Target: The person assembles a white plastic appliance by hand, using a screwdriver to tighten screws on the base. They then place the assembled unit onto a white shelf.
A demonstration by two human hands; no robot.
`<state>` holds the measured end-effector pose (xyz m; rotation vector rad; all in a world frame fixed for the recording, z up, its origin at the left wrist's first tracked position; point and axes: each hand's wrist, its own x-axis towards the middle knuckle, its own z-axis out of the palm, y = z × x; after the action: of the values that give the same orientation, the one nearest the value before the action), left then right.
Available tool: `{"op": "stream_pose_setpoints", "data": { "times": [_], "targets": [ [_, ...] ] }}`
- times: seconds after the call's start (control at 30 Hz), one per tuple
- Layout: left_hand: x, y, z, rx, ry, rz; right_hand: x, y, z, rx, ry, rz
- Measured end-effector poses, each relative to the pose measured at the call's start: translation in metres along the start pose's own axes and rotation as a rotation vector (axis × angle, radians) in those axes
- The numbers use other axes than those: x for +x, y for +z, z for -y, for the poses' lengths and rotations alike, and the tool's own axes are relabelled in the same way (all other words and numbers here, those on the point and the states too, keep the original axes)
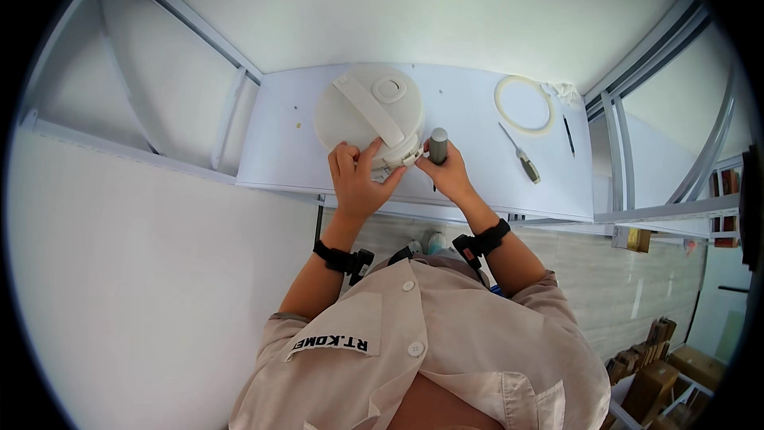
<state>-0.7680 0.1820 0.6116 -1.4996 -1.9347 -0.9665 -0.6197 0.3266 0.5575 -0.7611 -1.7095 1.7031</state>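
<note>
A round white rice cooker (368, 99), with a handle strap across its lid and a round vent, stands on the white table near its front edge. My left hand (360, 179) is closed on the cooker's near side, fingertips on the lid's rim by the handle's end and thumb toward the front latch. Close by on the right, my right hand (447, 175) grips a screwdriver (438, 146) whose thick grey handle points upward. Its thumb and fingertips reach the cooker's front latch (414, 156). My fingers partly hide the screwdriver's shaft and the cooker's front.
Right of the cooker lie a second screwdriver (526, 163), a pale yellow ring (524, 103), a thin black pen-like tool (568, 135) and crumpled white material (565, 91). Small bits dot the tabletop (274, 139). Metal frames flank the table; boxes (649, 390) stand at lower right.
</note>
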Motion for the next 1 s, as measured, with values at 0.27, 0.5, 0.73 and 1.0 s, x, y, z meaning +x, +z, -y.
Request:
{"op": "stream_pose_setpoints", "data": {
  "times": [0.27,0.5,0.73,1.0],
  "targets": [
    [0.0,0.005,-0.004,-0.037,-0.046,0.008,-0.006,0.0,-0.008,0.071,0.01,-0.053],
    [-0.003,0.007,-0.006,-0.017,-0.029,0.005,-0.012,-0.005,-0.004,-0.073,-0.049,-0.04],
    [-0.001,0.009,-0.014,0.039,-0.054,0.001,-0.004,-0.008,-0.005,0.011,0.039,0.028],
    [-0.003,0.01,-0.017,0.077,-0.089,0.008,0.002,-0.013,-0.004,0.004,-0.015,0.093]
  ]
}}
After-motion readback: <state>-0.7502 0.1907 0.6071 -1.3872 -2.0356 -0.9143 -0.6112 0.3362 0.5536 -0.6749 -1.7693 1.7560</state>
